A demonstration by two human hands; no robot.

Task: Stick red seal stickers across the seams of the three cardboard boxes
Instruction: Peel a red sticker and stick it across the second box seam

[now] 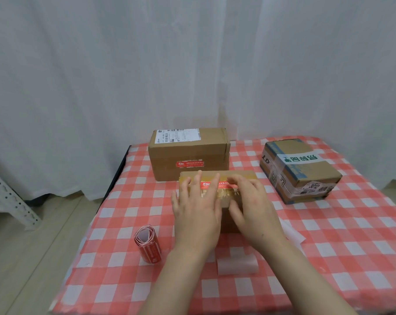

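Now both hands [195, 206] press sticker [209, 185] onto ctr box [238, 175].

Both hands — left hand [195, 208], right hand [251, 204] — press flat on a red sticker [211, 184] atop the near box [217, 178] — sticker roll [148, 244] near-left.

The left hand [195, 210] lies palm down, fingers straight and spread; the right hand [252, 206], just beside it, likewise.

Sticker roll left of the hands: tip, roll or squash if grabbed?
The sticker roll stands on end, taller than wide: a nudge probably tips it, then it could roll. Loose, uneven coils suggest it's light and squashes under a firm grip.
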